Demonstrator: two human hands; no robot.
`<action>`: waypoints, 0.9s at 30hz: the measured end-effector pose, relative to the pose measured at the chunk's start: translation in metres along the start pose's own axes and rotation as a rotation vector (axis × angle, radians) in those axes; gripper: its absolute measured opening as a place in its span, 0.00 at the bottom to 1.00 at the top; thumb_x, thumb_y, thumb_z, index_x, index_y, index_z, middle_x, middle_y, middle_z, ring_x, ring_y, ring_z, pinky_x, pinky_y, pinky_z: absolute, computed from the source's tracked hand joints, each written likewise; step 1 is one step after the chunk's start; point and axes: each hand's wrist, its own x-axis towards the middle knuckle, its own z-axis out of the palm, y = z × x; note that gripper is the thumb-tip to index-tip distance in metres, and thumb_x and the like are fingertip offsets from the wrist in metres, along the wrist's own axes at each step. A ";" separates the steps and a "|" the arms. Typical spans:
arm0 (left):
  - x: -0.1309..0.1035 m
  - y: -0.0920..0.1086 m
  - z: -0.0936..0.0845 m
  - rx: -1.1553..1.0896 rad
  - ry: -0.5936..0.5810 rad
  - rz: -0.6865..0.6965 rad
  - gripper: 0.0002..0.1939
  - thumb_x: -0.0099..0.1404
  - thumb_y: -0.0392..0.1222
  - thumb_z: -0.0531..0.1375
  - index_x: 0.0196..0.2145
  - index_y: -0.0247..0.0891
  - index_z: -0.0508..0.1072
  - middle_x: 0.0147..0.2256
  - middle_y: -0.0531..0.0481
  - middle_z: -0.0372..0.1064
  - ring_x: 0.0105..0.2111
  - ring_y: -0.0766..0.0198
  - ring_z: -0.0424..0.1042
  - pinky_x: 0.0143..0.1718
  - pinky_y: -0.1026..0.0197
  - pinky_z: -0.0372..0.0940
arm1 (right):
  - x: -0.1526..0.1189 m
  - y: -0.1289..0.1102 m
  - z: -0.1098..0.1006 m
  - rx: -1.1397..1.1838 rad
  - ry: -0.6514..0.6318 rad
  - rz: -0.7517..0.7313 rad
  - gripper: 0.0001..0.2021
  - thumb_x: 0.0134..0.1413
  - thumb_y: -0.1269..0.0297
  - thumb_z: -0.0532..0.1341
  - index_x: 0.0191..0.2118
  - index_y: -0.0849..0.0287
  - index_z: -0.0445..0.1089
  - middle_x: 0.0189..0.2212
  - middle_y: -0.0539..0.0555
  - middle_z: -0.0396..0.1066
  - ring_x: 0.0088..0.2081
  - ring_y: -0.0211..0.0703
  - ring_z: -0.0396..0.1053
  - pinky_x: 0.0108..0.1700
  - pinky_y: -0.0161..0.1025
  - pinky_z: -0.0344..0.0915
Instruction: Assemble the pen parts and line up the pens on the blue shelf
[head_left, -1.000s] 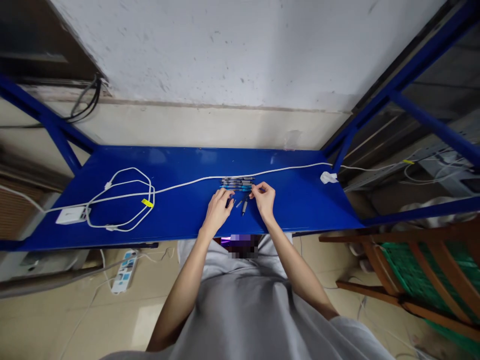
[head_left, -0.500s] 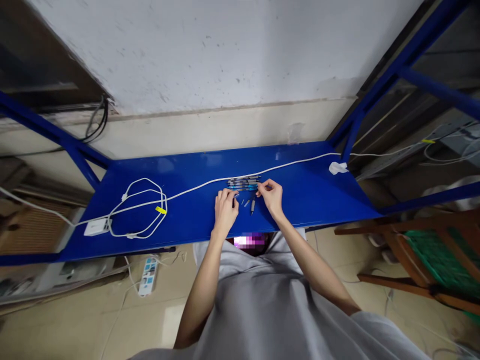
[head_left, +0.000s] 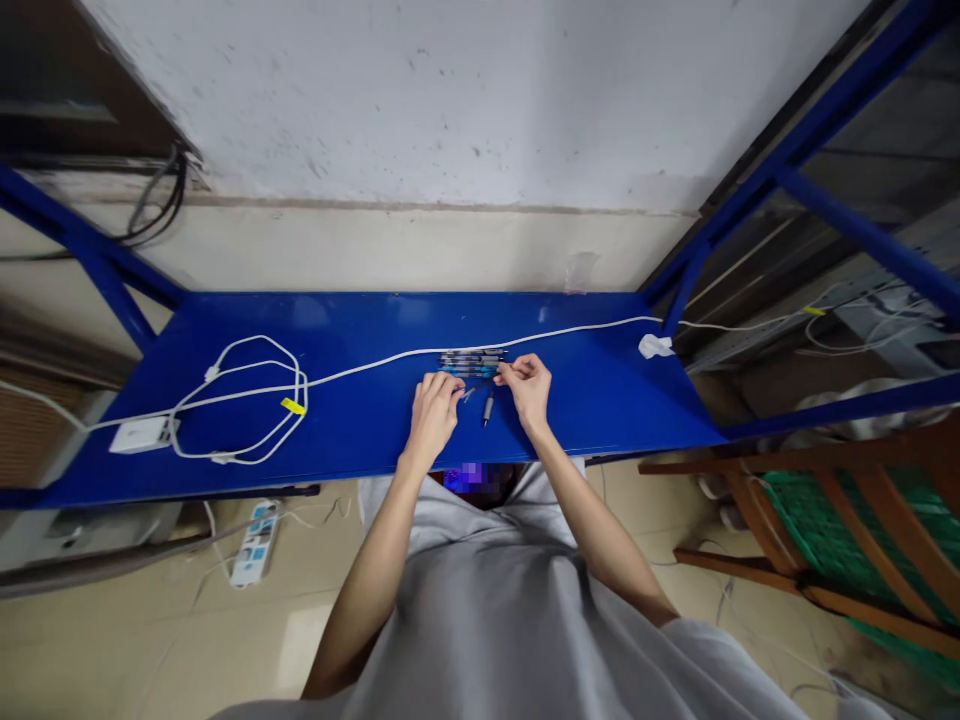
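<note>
Blue shelf (head_left: 600, 400): both hands, left hand (head_left: 433, 408) and right hand (head_left: 527, 388), pinch one thin pen (head_left: 480, 375); a slip could scatter the pen row (head_left: 472, 360) at 12 o'clock.

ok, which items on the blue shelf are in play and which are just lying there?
In play: row of pens, loose pen part, left hand, right hand.
Lying about: white cable, white adapter, white plug, power strip on the floor.
</note>
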 end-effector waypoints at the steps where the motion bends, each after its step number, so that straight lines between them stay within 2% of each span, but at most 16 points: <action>1: 0.000 0.001 0.000 -0.006 -0.004 0.004 0.06 0.75 0.36 0.56 0.44 0.42 0.72 0.44 0.46 0.74 0.48 0.51 0.68 0.47 0.51 0.61 | 0.001 0.001 0.000 0.034 0.008 0.001 0.21 0.46 0.56 0.74 0.34 0.53 0.60 0.23 0.45 0.74 0.25 0.43 0.78 0.29 0.36 0.74; 6: 0.001 0.000 0.000 -0.042 -0.013 -0.002 0.07 0.75 0.34 0.54 0.45 0.42 0.70 0.45 0.46 0.75 0.49 0.51 0.69 0.48 0.51 0.62 | 0.002 0.000 -0.001 0.109 0.058 -0.016 0.24 0.47 0.55 0.74 0.38 0.52 0.56 0.26 0.46 0.78 0.26 0.43 0.79 0.31 0.38 0.77; 11: 0.001 -0.003 0.002 -0.082 0.002 -0.023 0.05 0.75 0.36 0.55 0.46 0.42 0.69 0.42 0.47 0.74 0.45 0.52 0.70 0.46 0.53 0.63 | 0.004 0.000 -0.003 0.113 0.115 -0.015 0.25 0.49 0.53 0.73 0.39 0.51 0.55 0.26 0.45 0.78 0.26 0.42 0.79 0.34 0.38 0.78; 17: 0.000 -0.006 0.004 -0.145 0.010 -0.042 0.05 0.74 0.35 0.56 0.45 0.42 0.69 0.41 0.48 0.73 0.44 0.54 0.70 0.48 0.53 0.64 | 0.004 0.004 -0.004 0.093 0.056 -0.006 0.25 0.48 0.52 0.74 0.40 0.52 0.57 0.28 0.47 0.79 0.27 0.42 0.79 0.34 0.38 0.78; 22: 0.000 -0.006 0.004 -0.212 0.051 -0.081 0.03 0.75 0.37 0.56 0.44 0.42 0.69 0.41 0.48 0.72 0.43 0.55 0.70 0.48 0.54 0.65 | 0.005 0.004 -0.002 0.071 0.033 -0.012 0.24 0.46 0.50 0.75 0.37 0.52 0.60 0.24 0.45 0.76 0.26 0.42 0.78 0.31 0.37 0.77; 27: 0.000 -0.005 0.003 -0.183 0.014 -0.029 0.05 0.76 0.38 0.54 0.44 0.42 0.69 0.42 0.48 0.73 0.44 0.55 0.71 0.51 0.53 0.64 | 0.002 0.000 0.000 0.040 -0.014 -0.027 0.24 0.46 0.47 0.75 0.37 0.53 0.63 0.23 0.45 0.75 0.26 0.41 0.77 0.31 0.36 0.75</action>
